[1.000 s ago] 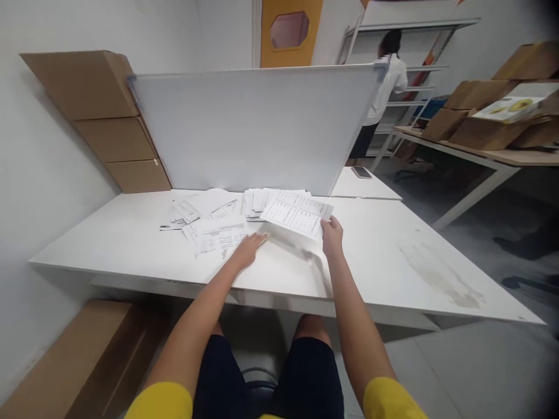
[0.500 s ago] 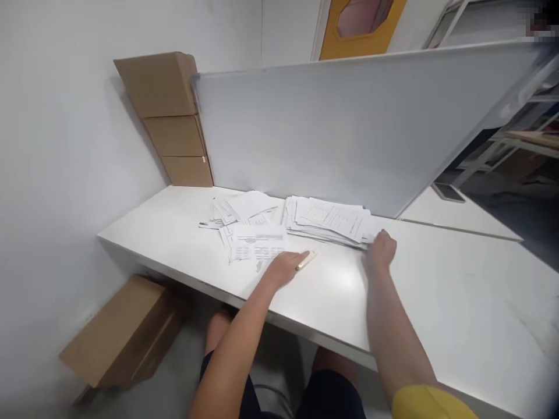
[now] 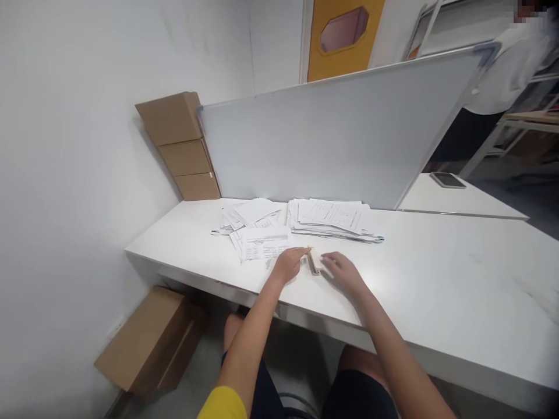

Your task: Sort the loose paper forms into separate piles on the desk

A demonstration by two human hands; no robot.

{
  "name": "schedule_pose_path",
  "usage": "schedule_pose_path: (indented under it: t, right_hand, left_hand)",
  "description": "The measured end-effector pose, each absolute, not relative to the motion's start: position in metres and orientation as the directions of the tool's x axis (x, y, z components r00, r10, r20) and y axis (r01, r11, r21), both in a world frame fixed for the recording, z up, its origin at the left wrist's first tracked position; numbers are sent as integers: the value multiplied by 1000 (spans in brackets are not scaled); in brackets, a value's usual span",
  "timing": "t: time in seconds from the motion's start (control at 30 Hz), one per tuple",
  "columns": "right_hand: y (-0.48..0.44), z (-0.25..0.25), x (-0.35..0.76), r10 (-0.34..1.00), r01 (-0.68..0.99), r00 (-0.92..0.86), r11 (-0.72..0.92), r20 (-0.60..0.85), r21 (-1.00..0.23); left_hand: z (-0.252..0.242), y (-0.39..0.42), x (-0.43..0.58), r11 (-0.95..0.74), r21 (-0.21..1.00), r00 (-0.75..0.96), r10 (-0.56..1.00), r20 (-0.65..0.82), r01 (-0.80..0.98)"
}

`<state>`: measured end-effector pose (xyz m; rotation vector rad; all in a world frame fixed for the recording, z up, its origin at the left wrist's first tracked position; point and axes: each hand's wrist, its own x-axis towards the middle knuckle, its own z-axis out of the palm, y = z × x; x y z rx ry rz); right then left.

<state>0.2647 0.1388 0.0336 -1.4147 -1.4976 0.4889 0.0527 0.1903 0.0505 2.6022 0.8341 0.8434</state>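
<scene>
A small cream stapler (image 3: pixel 314 261) stands on the white table close to its front edge. The fingers of my left hand (image 3: pixel 289 265) are closed at the stapler's far end. Just to the right of it is my right hand (image 3: pixel 343 269), its fingers loosely apart and holding nothing; whether a fingertip touches the stapler I cannot tell. Beyond my left hand lie loose printed sheets (image 3: pixel 265 241), spread over one another. A thicker stack of papers (image 3: pixel 332 216) rests behind the stapler, against the partition.
A pale partition (image 3: pixel 323 145) runs along the table's back. Cardboard boxes (image 3: pixel 181 125) are stacked at its left end, and another cardboard box (image 3: pixel 140 337) is on the floor. A phone (image 3: pixel 448 180) lies beyond the partition, near a person in a white top (image 3: pixel 498 81).
My right hand has left the paper stack's right end and come left beside the stapler. The stapler has turned, now pointing away from me. The camera view has shifted.
</scene>
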Motion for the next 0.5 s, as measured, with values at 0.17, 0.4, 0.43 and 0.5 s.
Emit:
schedule_pose_path:
  t: [0.17,0.4,0.43,0.5]
  right_hand:
    - [137,31,266,944,596,27,249,328,-764]
    - [138,22,271,948,550,117,185,295,-814]
    - [136,22,269,939,595,81,225,335,-772]
    - [132,22,264,918,689,-78,332,389,-645]
  left_hand:
    - [57,173,19,-481,383,260,825,501,789]
    - [52,131,-9,-164,172,134,975,177,971]
    - [52,123,-6,-191,155,162,970,183,969]
    - [51,106,-1,-253,135,221,951,215,958]
